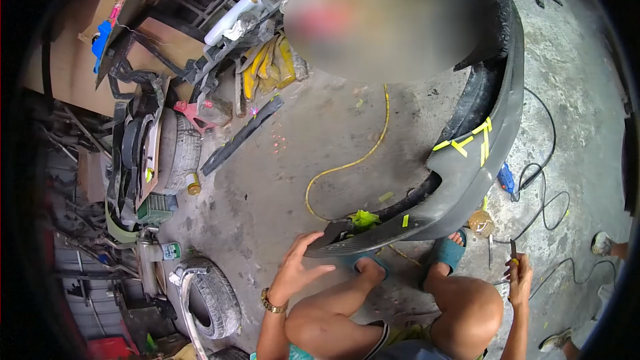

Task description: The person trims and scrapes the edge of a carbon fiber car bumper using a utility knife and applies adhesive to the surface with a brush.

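Note:
A long, curved black car bumper (460,187) stretches from the top of the view down to my knees. Strips of yellow-green tape (467,145) cross its side, and a crumpled yellow-green piece (365,219) lies in its near end. My left hand (297,272) is at the tip of that end, thumb spread and fingers stretched, with the fingertips seeming to touch the edge. Off to the right, my right hand (519,277) grips what looks like a utility knife (513,249), its dark blade pointing up and a bit of yellow showing at the fingers.
A yellow hose (360,160) winds over the concrete floor. Right of the bumper lie a blue tool (507,179) with a black cord and a brown round container (481,223). Tires (212,299) and car parts crowd the left. Other people's feet (602,244) show at right.

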Demonstrator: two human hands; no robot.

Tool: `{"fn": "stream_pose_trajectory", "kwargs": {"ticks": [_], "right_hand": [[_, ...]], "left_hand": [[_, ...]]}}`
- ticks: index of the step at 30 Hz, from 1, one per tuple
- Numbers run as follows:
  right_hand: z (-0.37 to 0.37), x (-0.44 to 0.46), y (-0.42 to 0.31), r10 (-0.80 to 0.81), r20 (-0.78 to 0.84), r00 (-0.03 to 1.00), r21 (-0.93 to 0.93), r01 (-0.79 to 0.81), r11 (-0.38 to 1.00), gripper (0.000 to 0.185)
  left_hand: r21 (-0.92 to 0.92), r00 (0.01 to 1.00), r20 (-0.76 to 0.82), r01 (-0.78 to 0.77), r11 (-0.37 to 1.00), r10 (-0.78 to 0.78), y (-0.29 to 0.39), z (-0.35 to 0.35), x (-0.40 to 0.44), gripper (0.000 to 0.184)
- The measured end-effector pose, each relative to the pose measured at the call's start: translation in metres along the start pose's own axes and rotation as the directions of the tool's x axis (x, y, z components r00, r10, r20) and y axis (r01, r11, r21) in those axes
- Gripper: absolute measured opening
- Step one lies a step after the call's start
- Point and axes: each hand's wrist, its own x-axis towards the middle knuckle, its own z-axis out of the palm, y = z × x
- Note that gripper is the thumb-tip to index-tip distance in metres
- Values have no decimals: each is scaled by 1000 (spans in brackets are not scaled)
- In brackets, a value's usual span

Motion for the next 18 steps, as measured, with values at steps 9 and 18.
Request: {"fn": "stream_pose_trajectory", "kwargs": {"ticks": [9,18], "right_hand": [[18,11,-10,23,58,998,44,-25,999,13],[13,59,-17,-20,-229,973,63,36,997,20]], "left_hand": [[1,999,32,4,1000,-4,-2,-1,4,67],[-37,981,144,135,990,-128,-10,-17,2,74]]}}
